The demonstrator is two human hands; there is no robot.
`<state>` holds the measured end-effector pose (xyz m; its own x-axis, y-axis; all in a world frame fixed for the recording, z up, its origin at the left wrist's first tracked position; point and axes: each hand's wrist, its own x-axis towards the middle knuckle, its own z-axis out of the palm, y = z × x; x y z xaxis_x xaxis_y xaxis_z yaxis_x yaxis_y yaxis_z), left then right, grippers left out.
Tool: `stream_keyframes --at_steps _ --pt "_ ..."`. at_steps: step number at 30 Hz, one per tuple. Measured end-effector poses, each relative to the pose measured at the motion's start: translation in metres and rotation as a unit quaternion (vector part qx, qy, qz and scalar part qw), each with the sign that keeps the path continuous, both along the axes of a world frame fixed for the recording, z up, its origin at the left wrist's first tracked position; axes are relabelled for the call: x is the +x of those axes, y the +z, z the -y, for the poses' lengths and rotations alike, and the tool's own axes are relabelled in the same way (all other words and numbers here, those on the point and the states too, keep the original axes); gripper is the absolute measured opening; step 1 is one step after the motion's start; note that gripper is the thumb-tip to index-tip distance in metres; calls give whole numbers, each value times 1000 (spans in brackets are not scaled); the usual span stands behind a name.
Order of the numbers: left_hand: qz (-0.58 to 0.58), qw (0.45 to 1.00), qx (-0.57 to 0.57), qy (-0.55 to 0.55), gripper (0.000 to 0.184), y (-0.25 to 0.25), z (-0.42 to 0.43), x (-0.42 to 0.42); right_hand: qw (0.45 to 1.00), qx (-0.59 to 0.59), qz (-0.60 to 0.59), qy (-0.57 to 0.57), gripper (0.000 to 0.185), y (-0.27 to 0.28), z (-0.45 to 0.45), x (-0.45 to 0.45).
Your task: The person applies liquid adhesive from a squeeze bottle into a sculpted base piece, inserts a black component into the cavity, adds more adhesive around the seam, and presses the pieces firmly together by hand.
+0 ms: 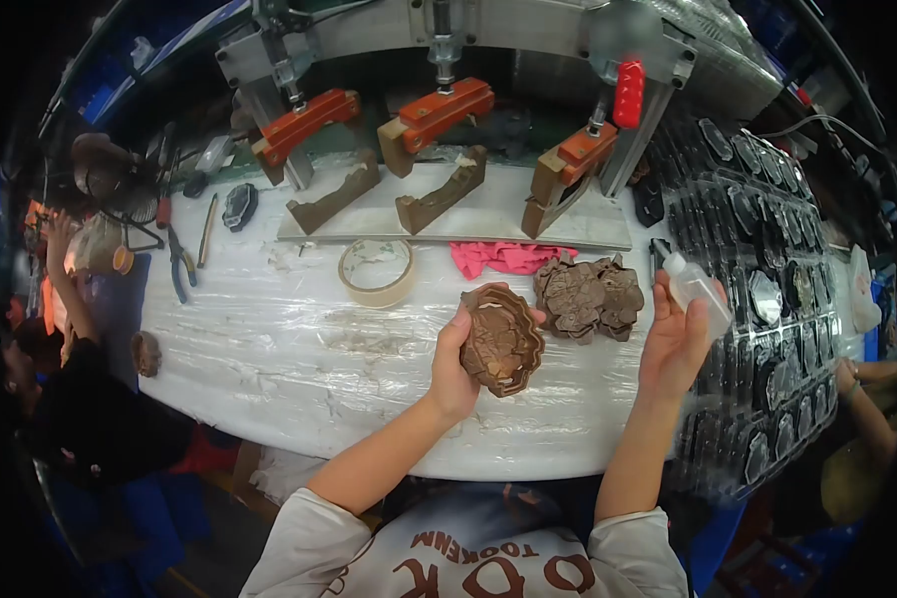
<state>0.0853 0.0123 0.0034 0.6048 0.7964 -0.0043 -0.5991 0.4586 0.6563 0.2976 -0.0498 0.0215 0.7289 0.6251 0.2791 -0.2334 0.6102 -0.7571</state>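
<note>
My left hand [454, 367] grips a brown molded shell [503, 341], its hollow side with a ridged rim turned up toward me. In my right hand [676, 344] is a small clear squeeze bottle [700, 299] with a white cap, held tilted above the table's right side. Between the two hands, farther back, lies a cluster of similar brown molded parts [588, 297]. A pink cloth [503, 259] sits just behind that cluster. To the left of the held shell, a roll of tape [377, 274] rests flat on the table.
A clamping fixture with orange-and-brown jaws [437, 115] and a red handle [629, 92] spans the back. Stacked clear trays of dark parts [767, 299] stand right. Pliers [181, 267], a dark part [239, 206] and a brown piece [146, 354] lie left. Other people work at both sides.
</note>
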Motion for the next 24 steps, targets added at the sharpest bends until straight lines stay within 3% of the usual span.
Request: stream_keyframes --at_steps 3,5,11,13,14,15,17,18,21,24 --pt "11 999 -15 -34 45 -3 0 -1 993 -68 66 -70 42 12 2 18" --pt "-10 1000 -5 -27 45 -4 3 1 963 -209 139 -100 45 13 -1 32" --pt "-31 994 41 -92 47 -4 9 2 923 -279 250 -85 51 -11 -53 60" --pt "-70 993 37 -87 52 8 10 -1 880 -342 315 -96 52 -25 -65 68" --pt "-48 993 14 -104 66 16 9 -4 868 -364 325 -89 54 -28 -68 68" --pt "-45 993 19 -103 66 18 6 -7 869 -359 328 -91 54 -26 -67 69" --pt "-76 977 168 -109 81 20 3 -15 878 -338 336 -52 58 -25 -63 67" --pt "-82 978 147 -124 91 20 0 -21 891 -308 328 -59 57 -25 -58 70" --pt "-116 969 155 -152 91 21 0 -33 959 -194 190 -83 46 -5 -33 71" --pt "-144 954 186 -183 92 8 -6 -36 972 -191 107 -82 41 19 -10 58"
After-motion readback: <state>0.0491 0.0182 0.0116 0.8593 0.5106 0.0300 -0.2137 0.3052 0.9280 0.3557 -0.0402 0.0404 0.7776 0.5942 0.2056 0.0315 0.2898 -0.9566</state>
